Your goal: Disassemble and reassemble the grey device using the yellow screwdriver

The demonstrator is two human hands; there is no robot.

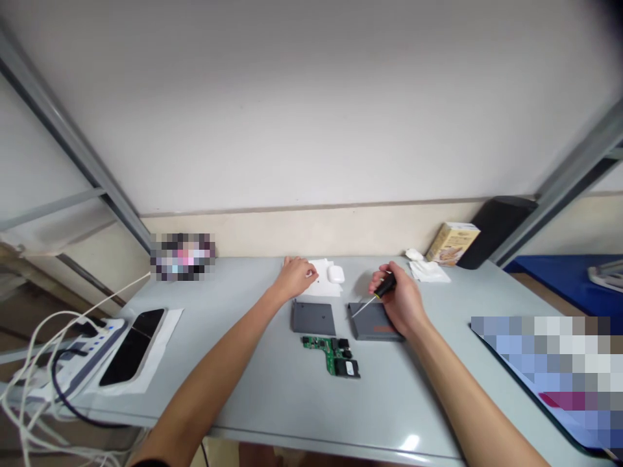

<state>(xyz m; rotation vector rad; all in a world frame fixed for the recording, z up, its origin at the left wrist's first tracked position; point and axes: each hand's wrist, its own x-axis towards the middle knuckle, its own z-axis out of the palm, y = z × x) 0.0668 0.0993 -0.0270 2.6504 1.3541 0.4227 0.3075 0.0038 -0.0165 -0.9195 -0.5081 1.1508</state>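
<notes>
My right hand [403,295] is wrapped round a screwdriver [385,285] with a black and yellow handle. Its thin shaft slants down left, the tip over the left end of a grey casing half [372,324] with an orange mark. Over a white sheet of paper [321,275] at the back, my left hand [296,275] has its fingertips pinched together; anything between them is too small to make out. Tiny dark specks show on that paper near the fingers. A second grey casing piece [313,318] lies below the left hand, and in front of it a green circuit board [333,355].
A white earbud case [335,274] rests on the paper. At left are a phone [134,347], a power strip [80,366] and tangled white cables [24,395]. A yellow box [452,243], crumpled tissue [429,270] and black cylinder [501,227] stand at back right.
</notes>
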